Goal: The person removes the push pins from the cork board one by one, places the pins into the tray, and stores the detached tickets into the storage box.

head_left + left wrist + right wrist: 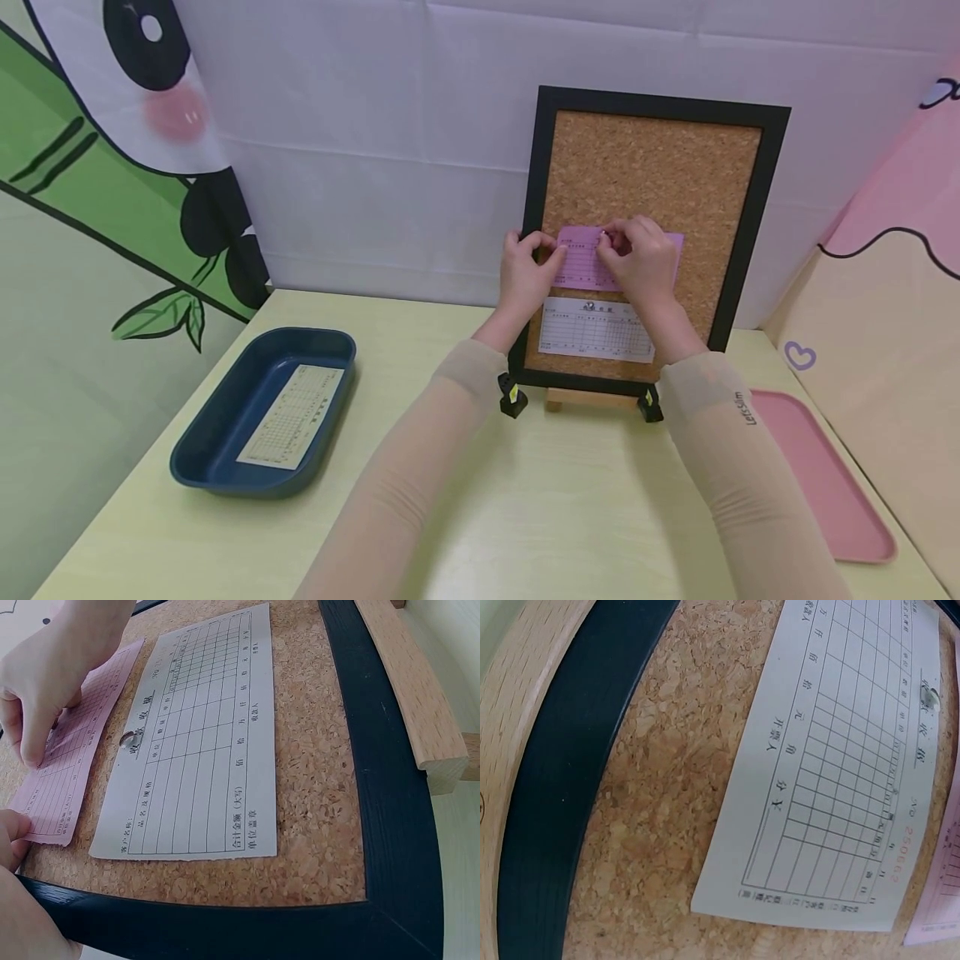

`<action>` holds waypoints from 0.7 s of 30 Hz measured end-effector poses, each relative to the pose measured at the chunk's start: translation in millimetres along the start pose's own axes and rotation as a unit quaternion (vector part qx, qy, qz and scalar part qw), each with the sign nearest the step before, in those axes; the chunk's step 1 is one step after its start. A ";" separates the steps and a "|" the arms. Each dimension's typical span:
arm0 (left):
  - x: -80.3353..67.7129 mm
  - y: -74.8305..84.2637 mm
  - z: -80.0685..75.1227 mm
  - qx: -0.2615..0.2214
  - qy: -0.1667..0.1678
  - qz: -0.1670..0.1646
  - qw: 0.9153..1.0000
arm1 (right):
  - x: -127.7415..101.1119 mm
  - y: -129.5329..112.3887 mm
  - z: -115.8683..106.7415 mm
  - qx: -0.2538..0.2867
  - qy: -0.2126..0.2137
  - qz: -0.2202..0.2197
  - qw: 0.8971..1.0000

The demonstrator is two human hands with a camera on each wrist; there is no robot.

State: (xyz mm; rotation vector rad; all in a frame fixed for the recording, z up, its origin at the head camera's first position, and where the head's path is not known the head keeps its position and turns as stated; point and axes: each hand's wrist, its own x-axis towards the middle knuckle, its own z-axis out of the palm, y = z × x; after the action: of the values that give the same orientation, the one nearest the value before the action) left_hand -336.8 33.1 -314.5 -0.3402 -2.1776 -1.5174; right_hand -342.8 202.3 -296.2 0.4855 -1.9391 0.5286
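Head view: both hands up at cork board (660,167), standing on small wooden easel (588,398) at back of worktop (525,500). Left hand (528,271) pressing left edge of pink slip (583,260) against cork, fingers curled over board frame. Right hand (637,258) on top middle of same slip, fingertips pinched together there; whatever sits between them too small to make out. White form (596,329) pinned just below pink slip, pin head (127,738) visible near its top edge in left wrist view. Blue tray (225,417) on left of worktop, holding one cream form (292,415) lying flat. Pink tray (825,483) at right edge, partly hidden by sleeve.
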 end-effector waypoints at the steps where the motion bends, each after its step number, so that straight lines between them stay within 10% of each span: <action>1: -0.1 0.0 0.0 0.000 -0.001 -0.001 1.000 | -0.1 0.1 -0.1 -0.002 -0.001 -0.003 1.000; 21: -0.4 1.6 -0.7 0.005 -0.004 -0.001 1.000 | -1.4 2.1 1.0 0.009 -0.008 0.009 1.000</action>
State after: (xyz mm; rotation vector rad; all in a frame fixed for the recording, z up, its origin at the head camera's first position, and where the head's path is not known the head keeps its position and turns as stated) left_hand -335.5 33.1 -313.1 -0.3427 -2.1916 -1.5092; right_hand -344.1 203.6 -298.2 0.4848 -1.9568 0.5553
